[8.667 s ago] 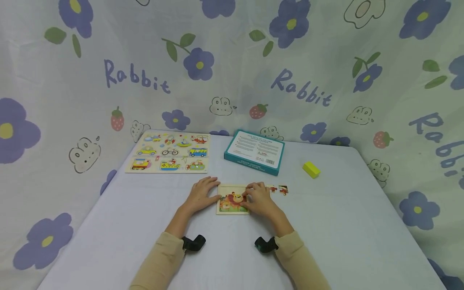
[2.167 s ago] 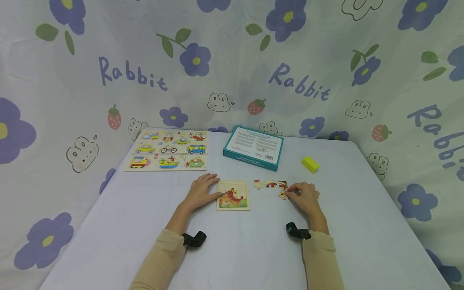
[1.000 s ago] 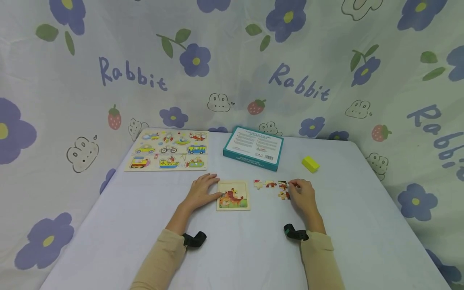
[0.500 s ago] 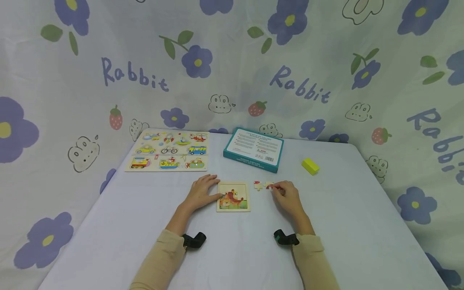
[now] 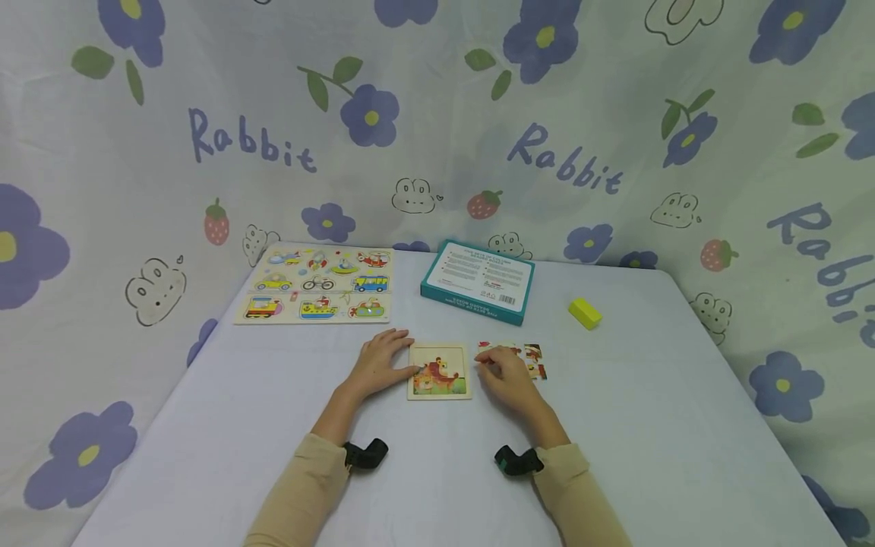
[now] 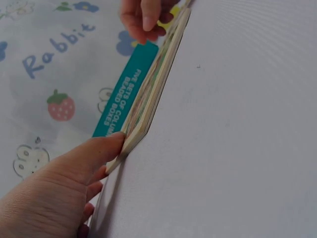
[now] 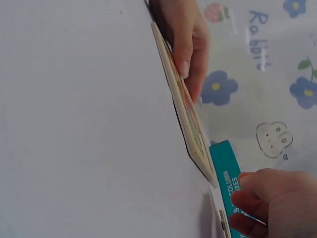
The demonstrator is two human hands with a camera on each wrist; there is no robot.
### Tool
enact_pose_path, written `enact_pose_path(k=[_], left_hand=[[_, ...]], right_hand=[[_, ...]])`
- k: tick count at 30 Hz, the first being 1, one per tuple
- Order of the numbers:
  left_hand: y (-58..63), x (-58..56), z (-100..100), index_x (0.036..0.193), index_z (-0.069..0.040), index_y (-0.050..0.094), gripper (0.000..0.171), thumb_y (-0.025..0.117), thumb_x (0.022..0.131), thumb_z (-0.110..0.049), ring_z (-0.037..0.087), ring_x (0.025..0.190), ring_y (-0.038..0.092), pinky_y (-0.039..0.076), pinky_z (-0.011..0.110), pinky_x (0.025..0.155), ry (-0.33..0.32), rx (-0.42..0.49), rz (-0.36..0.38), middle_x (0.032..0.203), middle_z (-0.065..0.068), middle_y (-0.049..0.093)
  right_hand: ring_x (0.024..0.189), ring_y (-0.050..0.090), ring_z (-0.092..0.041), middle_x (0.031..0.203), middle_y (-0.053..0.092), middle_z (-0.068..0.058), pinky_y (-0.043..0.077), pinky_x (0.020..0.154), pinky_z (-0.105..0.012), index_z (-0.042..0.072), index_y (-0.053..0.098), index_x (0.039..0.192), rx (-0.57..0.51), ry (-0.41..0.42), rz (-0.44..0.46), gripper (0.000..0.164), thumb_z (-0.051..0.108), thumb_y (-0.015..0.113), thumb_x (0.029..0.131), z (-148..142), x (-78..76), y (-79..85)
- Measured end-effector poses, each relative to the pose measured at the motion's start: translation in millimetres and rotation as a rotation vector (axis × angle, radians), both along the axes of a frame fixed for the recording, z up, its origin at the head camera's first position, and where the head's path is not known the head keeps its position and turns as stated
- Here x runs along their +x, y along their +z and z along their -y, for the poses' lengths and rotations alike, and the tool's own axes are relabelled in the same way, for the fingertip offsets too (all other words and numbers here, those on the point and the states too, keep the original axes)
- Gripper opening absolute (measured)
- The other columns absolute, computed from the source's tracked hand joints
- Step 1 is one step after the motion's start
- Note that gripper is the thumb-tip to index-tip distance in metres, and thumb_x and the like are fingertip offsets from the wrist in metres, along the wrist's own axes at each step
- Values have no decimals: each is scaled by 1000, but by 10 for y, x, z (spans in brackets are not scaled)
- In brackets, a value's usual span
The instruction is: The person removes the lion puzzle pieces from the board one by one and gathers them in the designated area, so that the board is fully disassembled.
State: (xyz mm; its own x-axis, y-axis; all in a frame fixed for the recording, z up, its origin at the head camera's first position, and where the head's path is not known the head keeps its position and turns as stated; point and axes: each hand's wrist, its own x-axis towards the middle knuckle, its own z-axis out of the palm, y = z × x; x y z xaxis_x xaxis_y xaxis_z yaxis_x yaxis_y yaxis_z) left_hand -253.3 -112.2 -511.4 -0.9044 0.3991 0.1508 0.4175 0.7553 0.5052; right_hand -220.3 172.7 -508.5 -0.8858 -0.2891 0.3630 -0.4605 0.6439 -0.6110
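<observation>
Bracing frame [image 5: 456,355] with relaxed left hand [image 5: 377,367], likely against sliding; can't tell grasp of right hand [image 5: 509,376] by loose pieces [image 5: 533,351].

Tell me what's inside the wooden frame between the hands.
Inside the wooden frame, puzzle pieces in red, orange and green lie lower down, with a pale surface above. The base beneath the pieces is covered, and the left hand hides some of the left rim.
</observation>
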Motion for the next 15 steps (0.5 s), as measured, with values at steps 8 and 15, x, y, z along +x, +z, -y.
enact_pose_path(k=[8, 15], left_hand=[[-3, 6, 1, 127, -13, 55, 62, 65, 78, -49, 28, 132, 28, 24, 52, 101, -2, 6, -3, 139, 6, 42], [2, 22, -1, 127, -13, 55, 63, 66, 77, -50, 28, 131, 28, 25, 52, 101, -4, 8, -19, 138, 6, 43]], right_hand=[[87, 53, -12, 95, 61, 0, 46, 74, -32, 7, 65, 101, 12, 85, 4, 17, 7, 62, 84, 183, 44, -3], [83, 51, -11, 93, 63, 1, 44, 70, -28, 7, 65, 102, 56, 147, -87, 17, 6, 62, 85, 293, 32, -50]])
